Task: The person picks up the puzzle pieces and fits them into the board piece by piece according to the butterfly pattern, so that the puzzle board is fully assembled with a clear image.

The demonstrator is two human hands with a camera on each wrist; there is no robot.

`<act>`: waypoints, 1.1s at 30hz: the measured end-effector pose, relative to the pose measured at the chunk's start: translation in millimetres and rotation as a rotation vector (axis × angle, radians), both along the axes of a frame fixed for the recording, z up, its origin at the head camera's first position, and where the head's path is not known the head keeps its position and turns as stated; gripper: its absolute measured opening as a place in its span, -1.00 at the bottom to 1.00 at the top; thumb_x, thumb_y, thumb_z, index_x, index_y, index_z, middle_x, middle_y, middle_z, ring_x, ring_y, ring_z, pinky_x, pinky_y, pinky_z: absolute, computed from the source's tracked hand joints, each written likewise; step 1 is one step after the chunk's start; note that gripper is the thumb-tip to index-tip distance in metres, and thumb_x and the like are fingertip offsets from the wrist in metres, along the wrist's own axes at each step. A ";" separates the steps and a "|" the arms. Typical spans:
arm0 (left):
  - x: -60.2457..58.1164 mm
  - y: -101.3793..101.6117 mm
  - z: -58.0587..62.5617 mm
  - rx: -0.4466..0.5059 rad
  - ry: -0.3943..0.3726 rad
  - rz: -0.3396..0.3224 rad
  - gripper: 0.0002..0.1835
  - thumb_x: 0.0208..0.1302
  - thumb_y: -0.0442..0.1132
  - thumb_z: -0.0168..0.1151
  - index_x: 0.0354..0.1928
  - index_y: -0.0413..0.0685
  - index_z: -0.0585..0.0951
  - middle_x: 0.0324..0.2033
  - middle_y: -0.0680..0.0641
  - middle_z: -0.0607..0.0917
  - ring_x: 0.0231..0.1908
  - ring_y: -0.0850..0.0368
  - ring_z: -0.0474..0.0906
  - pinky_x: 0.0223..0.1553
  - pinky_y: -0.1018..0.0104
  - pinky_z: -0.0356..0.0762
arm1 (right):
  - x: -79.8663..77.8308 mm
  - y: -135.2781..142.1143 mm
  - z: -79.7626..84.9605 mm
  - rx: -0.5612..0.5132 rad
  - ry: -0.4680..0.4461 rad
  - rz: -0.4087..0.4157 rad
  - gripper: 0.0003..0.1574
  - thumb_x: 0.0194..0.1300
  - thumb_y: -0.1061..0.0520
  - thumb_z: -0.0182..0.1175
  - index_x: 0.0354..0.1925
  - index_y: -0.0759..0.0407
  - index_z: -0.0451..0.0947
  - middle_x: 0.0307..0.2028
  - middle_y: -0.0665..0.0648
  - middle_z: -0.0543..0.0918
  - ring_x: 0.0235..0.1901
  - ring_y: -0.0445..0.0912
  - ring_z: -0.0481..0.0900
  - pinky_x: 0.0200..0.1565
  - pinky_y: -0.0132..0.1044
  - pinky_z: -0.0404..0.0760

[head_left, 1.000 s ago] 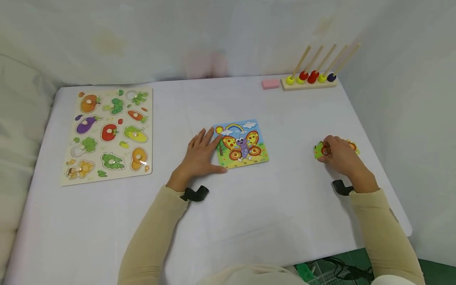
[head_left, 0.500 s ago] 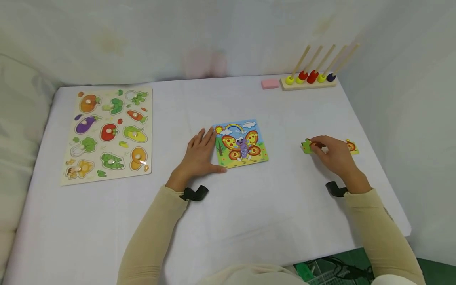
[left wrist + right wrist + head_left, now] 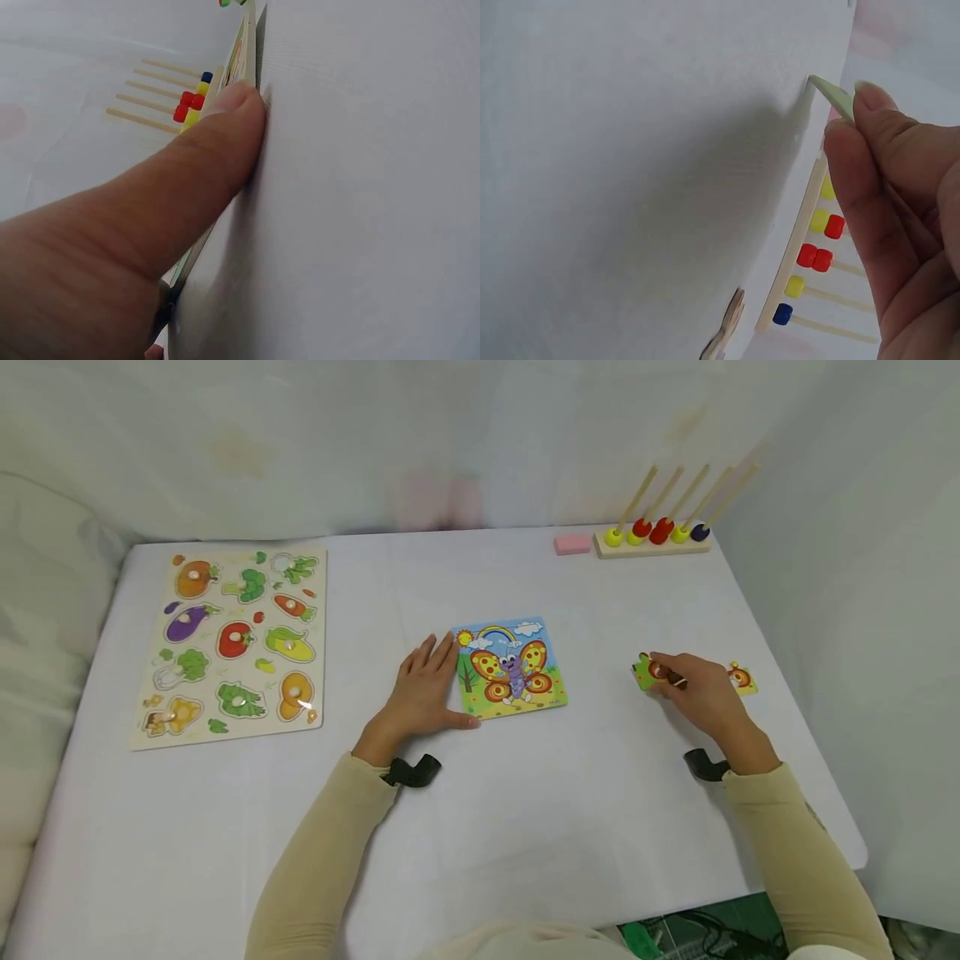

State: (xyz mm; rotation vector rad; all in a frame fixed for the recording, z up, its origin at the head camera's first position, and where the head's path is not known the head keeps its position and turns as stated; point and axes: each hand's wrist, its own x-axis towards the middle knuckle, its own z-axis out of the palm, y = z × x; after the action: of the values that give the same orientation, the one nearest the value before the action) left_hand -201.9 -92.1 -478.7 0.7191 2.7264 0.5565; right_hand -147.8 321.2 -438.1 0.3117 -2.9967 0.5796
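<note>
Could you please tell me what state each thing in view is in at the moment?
Left hand: spread, touching the butterfly board's edge.
Right hand: pinching a green-edged puzzle piece.
Green-edged puzzle piece: held.
Loose puzzle piece: face up on the table, partly hidden.
Butterfly board: flat, face up.
Vegetable board: flat, face up.
Bead stand: upright, beads on all five rods.
Pink block: lying beside the bead stand.

A long tan left sleeve (image 3: pixel 318 860) and a matching right sleeve (image 3: pixel 798 843), which is bearing a small dark marking (image 3: pixel 813 815), are ending beside a curved black left wrist piece (image 3: pixel 415 772) and similar right wrist piece (image 3: pixel 707 766), while a pale garment (image 3: pixel 517 942) is showing below.
</note>
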 end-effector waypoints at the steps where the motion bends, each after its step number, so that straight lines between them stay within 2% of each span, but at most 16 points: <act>1: 0.3 0.1 -0.1 -0.002 0.001 0.000 0.38 -0.15 0.42 0.37 0.52 -0.14 -0.15 0.53 -0.10 -0.21 0.51 -0.14 -0.40 0.43 -0.18 -0.24 | 0.3 -0.1 0.6 0.005 -0.011 0.004 -0.37 0.08 0.29 0.39 0.17 0.26 0.52 -0.22 0.28 0.68 -0.29 0.06 0.63 -0.25 -0.04 0.65; 4: 0.9 0.4 -0.6 0.004 0.005 0.000 0.37 -0.15 0.41 0.37 0.52 -0.14 -0.15 0.53 -0.10 -0.20 0.51 -0.15 -0.39 0.43 -0.19 -0.23 | 0.1 -1.6 3.3 0.028 -0.033 0.016 -0.30 0.06 0.30 0.40 0.20 0.30 0.48 -0.20 0.29 0.67 -0.26 0.09 0.64 -0.23 0.00 0.64; 8: 2.3 1.4 -2.2 0.012 -0.004 -0.001 0.37 -0.15 0.41 0.38 0.52 -0.15 -0.13 0.53 -0.10 -0.19 0.51 -0.15 -0.38 0.43 -0.20 -0.22 | -3.0 -7.0 7.5 0.076 -0.013 0.046 -0.30 0.07 0.29 0.40 0.20 0.34 0.46 -0.23 0.28 0.68 -0.27 0.09 0.64 -0.26 -0.02 0.63; 11: 4.0 2.2 -3.3 0.015 -0.013 -0.005 0.37 -0.15 0.42 0.37 0.52 -0.15 -0.13 0.53 -0.10 -0.19 0.51 -0.15 -0.38 0.43 -0.20 -0.23 | -6.6 -22.9 11.0 0.041 0.010 0.072 -0.31 0.07 0.25 0.41 0.19 0.31 0.49 -0.27 0.23 0.67 -0.30 0.03 0.63 -0.26 -0.07 0.64; 13: 4.2 2.4 -3.2 0.012 -0.009 -0.009 0.36 -0.14 0.42 0.36 0.52 -0.16 -0.13 0.53 -0.11 -0.19 0.51 -0.16 -0.38 0.43 -0.20 -0.22 | -9.4 -44.7 13.8 -0.026 0.020 0.111 -0.32 0.05 0.22 0.43 0.17 0.29 0.52 -0.34 0.18 0.66 -0.35 -0.03 0.60 -0.29 -0.12 0.65; 16: 3.3 1.9 -1.0 0.003 0.004 -0.005 0.36 -0.14 0.42 0.36 0.52 -0.15 -0.13 0.53 -0.10 -0.19 0.51 -0.16 -0.38 0.43 -0.20 -0.22 | -14.5 -91.0 14.3 -0.141 0.005 0.220 -0.35 0.03 0.17 0.46 0.12 0.26 0.57 -0.45 0.06 0.60 -0.42 -0.14 0.54 -0.33 -0.25 0.62; 20: 2.7 0.5 2.0 0.005 0.002 0.003 0.35 -0.13 0.41 0.37 0.52 -0.15 -0.12 0.53 -0.09 -0.20 0.51 -0.14 -0.39 0.43 -0.19 -0.24 | -23.4 -153.7 4.8 -0.168 -0.109 0.339 -0.35 0.07 0.00 0.44 0.13 0.18 0.58 -0.56 -0.06 0.47 -0.50 -0.24 0.39 -0.41 -0.41 0.41; 23: 3.5 0.4 2.0 0.012 -0.004 -0.003 0.34 -0.12 0.41 0.36 0.51 -0.16 -0.11 0.53 -0.10 -0.19 0.51 -0.15 -0.39 0.43 -0.19 -0.24 | -28.7 -183.6 -3.5 -0.131 -0.189 0.345 -0.32 0.10 -0.11 0.40 0.15 0.12 0.57 -0.59 -0.05 0.45 -0.55 -0.23 0.33 -0.45 -0.40 0.28; 25: 4.0 0.4 1.3 0.012 -0.009 -0.006 0.34 -0.12 0.41 0.36 0.51 -0.17 -0.11 0.53 -0.10 -0.19 0.51 -0.15 -0.39 0.43 -0.20 -0.23 | -30.3 -193.9 -7.5 -0.102 -0.213 0.329 -0.32 0.09 -0.14 0.39 0.14 0.11 0.58 -0.55 -0.02 0.54 -0.53 -0.22 0.40 -0.43 -0.39 0.31; 26: 4.0 0.4 0.8 0.011 -0.011 -0.005 0.34 -0.12 0.41 0.36 0.51 -0.17 -0.11 0.53 -0.10 -0.19 0.51 -0.15 -0.39 0.43 -0.19 -0.24 | -30.6 -196.7 -8.8 -0.089 -0.220 0.318 -0.32 0.09 -0.14 0.40 0.14 0.11 0.58 -0.49 -0.01 0.61 -0.51 -0.21 0.42 -0.43 -0.37 0.33; 30: 2.7 -0.1 -0.6 0.007 -0.013 -0.003 0.35 -0.12 0.41 0.36 0.52 -0.15 -0.14 0.53 -0.09 -0.21 0.51 -0.14 -0.40 0.43 -0.18 -0.25 | -31.0 -198.6 -13.0 -0.039 -0.264 0.287 -0.31 0.09 -0.15 0.40 0.16 0.09 0.57 -0.46 -0.02 0.65 -0.50 -0.21 0.41 -0.43 -0.38 0.32; 33: 1.0 -0.5 -0.7 0.012 -0.002 -0.004 0.35 -0.13 0.41 0.36 0.52 -0.14 -0.13 0.53 -0.08 -0.21 0.51 -0.13 -0.40 0.43 -0.18 -0.25 | -32.1 -196.7 -13.9 -0.051 -0.284 0.283 -0.34 0.11 -0.13 0.39 0.15 0.08 0.58 -0.61 -0.04 0.51 -0.58 -0.20 0.33 -0.50 -0.38 0.24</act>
State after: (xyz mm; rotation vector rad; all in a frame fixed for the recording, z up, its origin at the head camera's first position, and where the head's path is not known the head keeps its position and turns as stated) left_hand -200.9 -92.6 -479.3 0.7269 2.7216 0.5733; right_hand -179.9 124.4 -451.9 0.7150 -3.2231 0.7834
